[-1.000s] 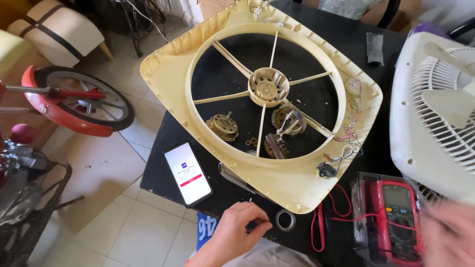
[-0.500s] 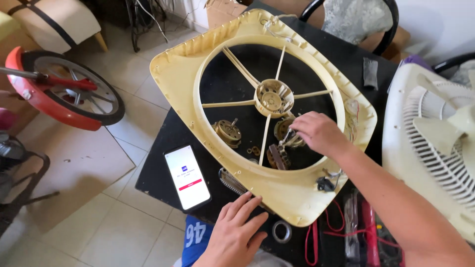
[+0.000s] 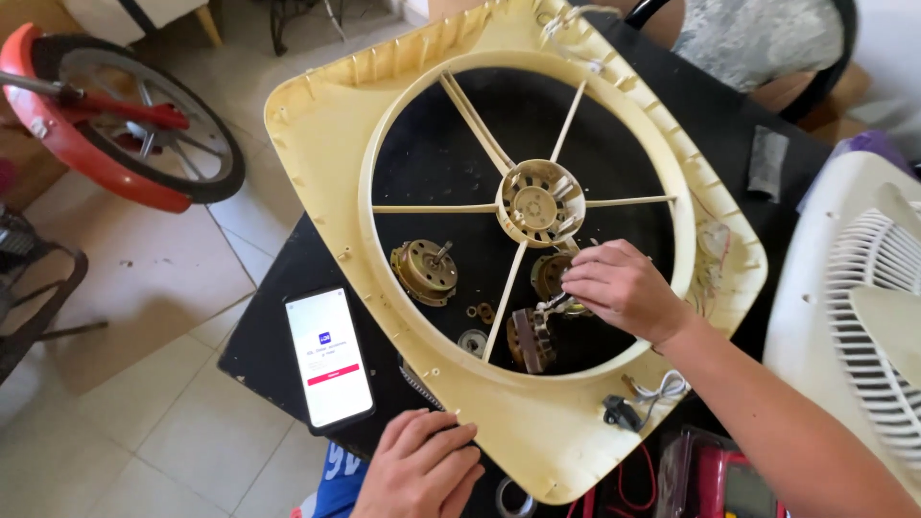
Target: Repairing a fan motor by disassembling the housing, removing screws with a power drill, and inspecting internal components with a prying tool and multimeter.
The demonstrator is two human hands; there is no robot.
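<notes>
I see my right hand (image 3: 624, 288) reaching in from four o'clock, through the ring of the cream fan housing (image 3: 326, 144). Its fingers are curled and pinched on a small metal part (image 3: 554, 302) at the near end of the wound motor piece (image 3: 530, 338). That piece lies on the black table (image 3: 278, 317) inside the ring, at about five o'clock from the round hub (image 3: 537, 204). A second brass-coloured motor (image 3: 424, 271) sits at eight o'clock from the hub, apart from my hand, with loose washers (image 3: 477, 326) between the two.

My left hand (image 3: 419, 470) is at the bottom edge, six o'clock in view. Its fingers are bent and loosely spread, resting against the housing's lower rim; I cannot tell whether it grips anything.

At seven o'clock a phone (image 3: 330, 357) lies flat near the table's edge, showing a white screen with a small blue square and a red bar. A black plug on a white cord (image 3: 633, 403) rests on the housing's lower right corner. At five o'clock, a red meter (image 3: 729, 484) is partly cut off. A white fan grille (image 3: 863, 317) stands at three o'clock. On the tiled floor at ten o'clock sits a red-framed wheel (image 3: 125, 125).
</notes>
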